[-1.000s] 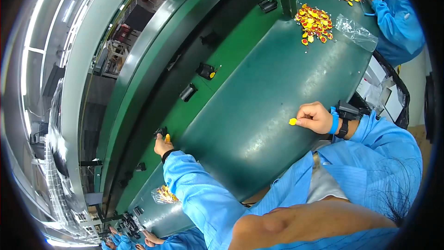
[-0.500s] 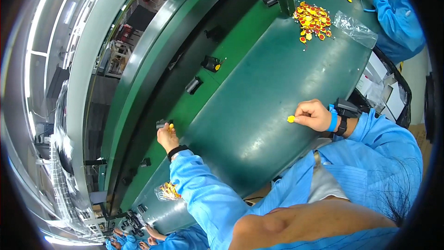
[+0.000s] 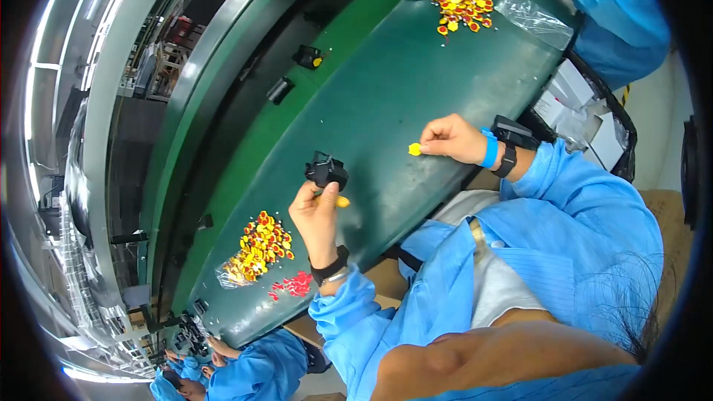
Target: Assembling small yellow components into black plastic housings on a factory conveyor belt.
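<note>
My left hand (image 3: 314, 224) is closed on a black plastic part (image 3: 325, 168), held up over the green work surface with the thumb against its lower side. A yellow piece (image 3: 342, 201) pokes out beside that thumb; how it is held I cannot tell. Across from it, my right hand (image 3: 454, 139) pinches a small flat yellow piece (image 3: 414, 149) between thumb and fingertips. The two hands are apart. Close to my left wrist lie a heap of yellow and red pieces (image 3: 260, 245) and a smaller scatter of red bits (image 3: 295, 284).
On the green belt (image 3: 245, 152) beyond the table lie a black part with yellow on it (image 3: 307, 57) and a black cylindrical part (image 3: 280, 90). Another heap (image 3: 462, 4) and a clear bag (image 3: 533, 21) lie farther off. A lined bin (image 3: 627, 145) stands at right. Co-workers sit at both ends.
My left hand has come back from over the belt to above the table, bringing the black part with it. My right hand still pinches its yellow piece. The view has shifted.
</note>
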### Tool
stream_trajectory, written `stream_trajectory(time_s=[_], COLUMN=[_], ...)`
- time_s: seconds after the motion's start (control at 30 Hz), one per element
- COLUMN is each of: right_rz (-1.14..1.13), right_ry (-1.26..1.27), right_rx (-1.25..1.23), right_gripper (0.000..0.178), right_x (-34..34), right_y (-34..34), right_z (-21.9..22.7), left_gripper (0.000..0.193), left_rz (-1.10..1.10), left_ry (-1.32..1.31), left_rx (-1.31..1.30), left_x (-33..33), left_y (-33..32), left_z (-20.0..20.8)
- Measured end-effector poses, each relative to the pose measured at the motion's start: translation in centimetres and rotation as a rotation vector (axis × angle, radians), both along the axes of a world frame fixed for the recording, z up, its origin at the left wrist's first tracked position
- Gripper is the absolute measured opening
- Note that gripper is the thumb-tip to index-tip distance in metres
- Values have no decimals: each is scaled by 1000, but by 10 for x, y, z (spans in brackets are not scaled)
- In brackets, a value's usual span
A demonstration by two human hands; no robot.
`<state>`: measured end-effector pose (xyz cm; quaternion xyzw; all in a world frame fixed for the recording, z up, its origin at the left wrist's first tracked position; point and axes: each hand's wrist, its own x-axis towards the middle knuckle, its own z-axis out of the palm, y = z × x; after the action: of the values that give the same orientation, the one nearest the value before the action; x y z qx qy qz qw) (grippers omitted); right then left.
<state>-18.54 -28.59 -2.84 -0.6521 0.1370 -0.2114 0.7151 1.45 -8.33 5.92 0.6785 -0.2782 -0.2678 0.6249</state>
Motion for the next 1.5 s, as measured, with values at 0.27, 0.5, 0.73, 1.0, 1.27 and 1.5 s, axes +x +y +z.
stream_trajectory(time_s=[0.27,0.5,0.73,1.0,1.27,1.5], right_rz=[178,161,134,118,98,88], right_ry=[-37,-42,30,64,126,181], right_rx=[139,45,2,-51,-53,-66], right_gripper=[13,16,17,17,21,24], right_x=[-6,-5,-2,8,9,9], right_y=[25,47,58,69,68,65], right_z=[38,55,57,60,60,62], left_gripper=[7,12,14,14,18,21], left_rz=[-11,-73,-71,-54,-7,5], left_ry=[46,-6,-78,-241,-338,-431], left_rx=[-111,-155,-164,-138,-122,-73], left_x=[-70,-87,-89,-83,-88,-91], left_y=[3,6,14,22,19,16], left_z=[-28,-42,-40,-33,-32,-25])
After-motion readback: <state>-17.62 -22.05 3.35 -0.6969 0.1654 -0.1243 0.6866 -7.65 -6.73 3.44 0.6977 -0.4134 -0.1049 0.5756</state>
